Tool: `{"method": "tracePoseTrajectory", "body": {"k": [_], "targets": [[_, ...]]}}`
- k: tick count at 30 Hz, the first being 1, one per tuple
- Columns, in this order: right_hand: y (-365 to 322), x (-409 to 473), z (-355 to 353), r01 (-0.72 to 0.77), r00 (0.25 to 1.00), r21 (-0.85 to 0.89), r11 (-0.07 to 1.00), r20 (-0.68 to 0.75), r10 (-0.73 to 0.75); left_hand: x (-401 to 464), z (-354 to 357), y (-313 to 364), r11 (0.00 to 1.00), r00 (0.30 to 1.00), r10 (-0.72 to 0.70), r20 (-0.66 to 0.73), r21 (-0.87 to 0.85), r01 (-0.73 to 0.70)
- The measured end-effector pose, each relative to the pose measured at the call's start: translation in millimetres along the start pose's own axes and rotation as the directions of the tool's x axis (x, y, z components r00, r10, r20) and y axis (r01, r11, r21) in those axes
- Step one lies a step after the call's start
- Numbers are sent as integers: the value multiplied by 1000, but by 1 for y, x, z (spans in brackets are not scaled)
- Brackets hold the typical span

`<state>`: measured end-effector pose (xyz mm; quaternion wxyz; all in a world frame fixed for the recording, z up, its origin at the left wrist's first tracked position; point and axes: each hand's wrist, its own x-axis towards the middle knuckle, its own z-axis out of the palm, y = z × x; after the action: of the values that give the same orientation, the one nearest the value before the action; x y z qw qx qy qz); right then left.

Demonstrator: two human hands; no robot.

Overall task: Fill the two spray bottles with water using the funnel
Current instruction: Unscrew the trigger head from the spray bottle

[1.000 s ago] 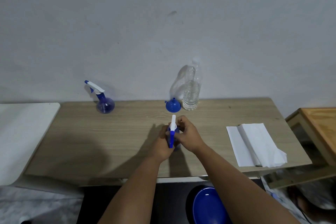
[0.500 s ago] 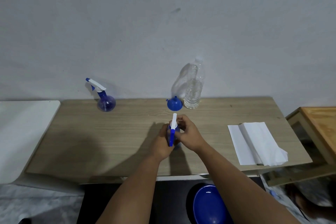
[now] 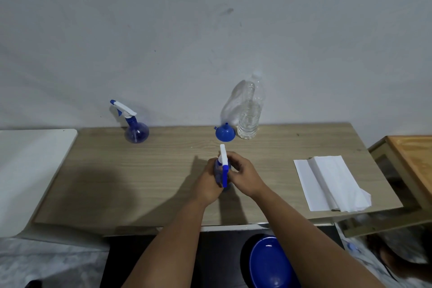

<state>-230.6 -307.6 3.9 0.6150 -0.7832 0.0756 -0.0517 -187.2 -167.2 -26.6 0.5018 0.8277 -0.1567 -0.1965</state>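
While the near spray bottle (image 3: 222, 172) is held upright on the counter (image 3: 163, 170) between both hands, the step in hand is judged to be the unscrewing of its white and blue trigger head. The bottle's body is wrapped by the left hand (image 3: 208, 182), whose grip is closed round it, and the collar under the head is pinched by the curled fingers of the right hand (image 3: 243, 174). The step is best done if the body is kept pressed to the counter and only the collar is turned, so that the dip tube can be lifted straight out once the thread is free.

A grey plastered wall is seen behind the wood-grain counter, a white surface (image 3: 30, 170) to its left, and a lower wooden table (image 3: 411, 159) to its right. A folded white paper towel (image 3: 327, 182) is laid on the counter's right part. At the back edge a clear water bottle (image 3: 249, 114), part filled, is stood, with the blue funnel (image 3: 225, 133) just beside it, mouth down. The second spray bottle (image 3: 135, 128) is stood well apart at the back left, its head on. A blue bowl-like object (image 3: 271, 264) is seen below the counter's front edge.
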Motion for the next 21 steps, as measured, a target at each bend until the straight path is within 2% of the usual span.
{"method": "tracePoseTrajectory", "body": {"k": [4, 10, 19, 21], "targets": [[3, 0, 2, -10, 999, 4, 1000, -34, 10, 2, 1, -1, 1000, 1000, -13, -6, -27, 13], [-2, -3, 3, -12, 1000, -8, 1000, 4, 12, 3, 1, -5, 998, 1000, -21, 9, -61, 21], [-3, -7, 4, 36, 999, -27, 999, -14, -36, 3, -1, -6, 999, 999, -40, 3, 28, 40], [-12, -6, 4, 56, 997, -23, 998, -45, -57, 5, -1, -9, 999, 999, -41, 21, -11, 41]]}}
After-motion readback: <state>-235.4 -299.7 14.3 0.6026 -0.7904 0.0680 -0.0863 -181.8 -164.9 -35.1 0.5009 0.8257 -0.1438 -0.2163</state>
